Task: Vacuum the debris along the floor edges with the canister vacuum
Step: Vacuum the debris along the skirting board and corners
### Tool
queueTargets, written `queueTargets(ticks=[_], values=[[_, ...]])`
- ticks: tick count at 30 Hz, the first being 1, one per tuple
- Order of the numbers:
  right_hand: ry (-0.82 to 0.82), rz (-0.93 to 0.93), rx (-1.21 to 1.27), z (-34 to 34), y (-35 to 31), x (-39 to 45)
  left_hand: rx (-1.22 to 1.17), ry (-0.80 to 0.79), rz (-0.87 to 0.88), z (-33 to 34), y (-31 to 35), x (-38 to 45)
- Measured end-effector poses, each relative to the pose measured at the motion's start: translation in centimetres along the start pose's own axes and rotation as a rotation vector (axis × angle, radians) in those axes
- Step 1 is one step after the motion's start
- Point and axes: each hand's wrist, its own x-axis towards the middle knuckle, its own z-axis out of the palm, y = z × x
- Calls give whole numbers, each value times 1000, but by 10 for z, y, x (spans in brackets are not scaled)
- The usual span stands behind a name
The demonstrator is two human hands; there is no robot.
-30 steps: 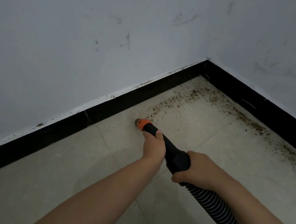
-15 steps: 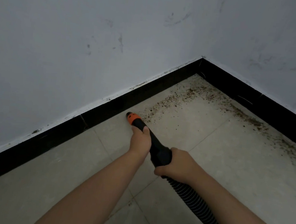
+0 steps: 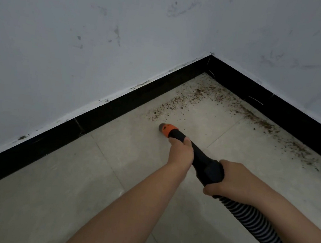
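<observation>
The vacuum wand [image 3: 195,154] is a rigid black tube with an orange nozzle [image 3: 165,129] at its tip, and it looks light enough to steer with two hands; behind it the ribbed hose [image 3: 253,226] is flexible and will likely drag and tug sideways, so the grip belongs on the stiff parts, as here. The left hand [image 3: 181,153] is curled round the wand just behind the orange tip, for aim, and the right hand [image 3: 228,179] is wrapped round the thicker black collar where the hose joins, taking the pull. The nozzle is low over the floor [image 3: 50,199], just short of the near end of the debris [image 3: 187,100], which lies as loose brown crumbs in a band along the black skirting [image 3: 138,97] into the corner and on along the right-hand wall. The floor is pale smooth tile with thin joints, so the tip should slide easily. The walls [image 3: 85,35] are white and scuffed
</observation>
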Motion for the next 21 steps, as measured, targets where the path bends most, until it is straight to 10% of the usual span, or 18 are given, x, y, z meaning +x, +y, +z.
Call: queueTargets(ticks=[21], values=[[-20, -144, 130, 31, -51, 56, 28, 154, 79, -64, 18, 27]])
